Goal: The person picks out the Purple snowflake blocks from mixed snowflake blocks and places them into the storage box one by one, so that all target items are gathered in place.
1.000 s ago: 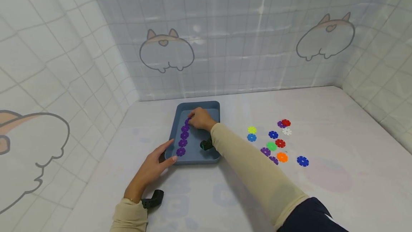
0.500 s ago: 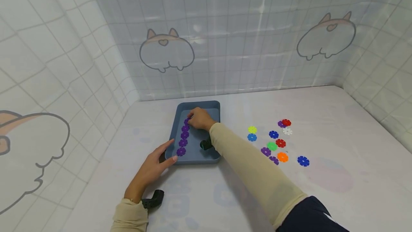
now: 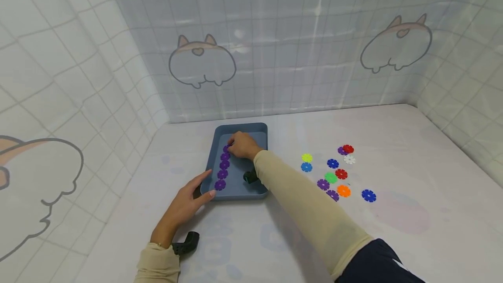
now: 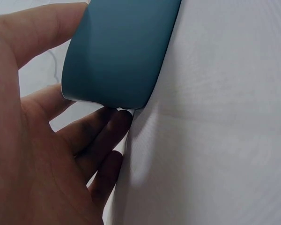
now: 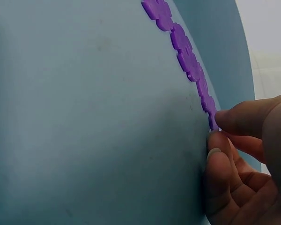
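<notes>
A blue-grey tray (image 3: 243, 197) lies on the table, with a row of purple notched flower-shaped discs (image 3: 224, 164) along its left side. The right hand (image 3: 244, 146) reaches into the tray and pinches the purple disc (image 5: 212, 123) at the far end of that row. Its fingertips cover part of this disc. At the tray's near left corner, the left hand (image 3: 184, 204) grips the tray, thumb on the near side and index finger on the left side. In the left wrist view, the other fingers lie by the corner's underside (image 4: 107, 70).
Right of the tray, loose flower discs lie scattered, among them a yellow one (image 3: 307, 157), an orange one (image 3: 343, 191) and a dark blue one (image 3: 368, 195). Dark camera mounts sit at both wrists. Tile-patterned walls (image 3: 275, 56) enclose the back and sides.
Both hands stay nearly in place; the right fingers remain at the far end of the purple row. The whole head view shifts very slightly.
</notes>
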### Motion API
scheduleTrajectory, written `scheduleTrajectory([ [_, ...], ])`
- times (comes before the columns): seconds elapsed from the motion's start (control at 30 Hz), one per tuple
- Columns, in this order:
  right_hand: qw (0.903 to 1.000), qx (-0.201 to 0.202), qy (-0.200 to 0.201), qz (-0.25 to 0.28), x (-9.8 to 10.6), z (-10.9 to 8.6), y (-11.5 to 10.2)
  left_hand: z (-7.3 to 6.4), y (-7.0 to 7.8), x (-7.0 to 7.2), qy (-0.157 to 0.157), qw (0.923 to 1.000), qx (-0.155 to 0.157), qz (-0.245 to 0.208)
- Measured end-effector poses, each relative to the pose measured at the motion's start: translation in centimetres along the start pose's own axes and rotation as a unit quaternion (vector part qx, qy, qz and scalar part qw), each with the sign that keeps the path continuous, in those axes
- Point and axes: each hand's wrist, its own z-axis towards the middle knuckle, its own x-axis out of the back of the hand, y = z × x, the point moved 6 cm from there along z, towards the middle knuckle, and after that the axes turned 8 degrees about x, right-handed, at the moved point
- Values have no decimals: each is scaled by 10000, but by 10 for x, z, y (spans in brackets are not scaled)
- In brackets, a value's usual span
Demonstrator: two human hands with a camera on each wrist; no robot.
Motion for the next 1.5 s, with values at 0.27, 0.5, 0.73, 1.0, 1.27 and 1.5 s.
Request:
scheduleTrajectory([
  [0.27,9997,29,50,233,4,-5,1,0,0,-1,-15,10000,33,58],
  [0.5,9888,131,-9,1486,14,-15,3,0,-1,-1,20,9999,36,120],
  [0.73,9745,228,251,2218,39,-38,11,-2,-3,-1,8,9998,62,169],
  [1.0,9682,214,517,2439,74,-68,26,-2,-6,0,-5,9998,65,200],
  [1.27,9743,69,596,2173,95,-100,49,0,-5,-1,11,9997,86,220],
  [1.5,9750,-158,310,2193,107,-132,73,0,-1,-5,-11,9998,-115,162],
])
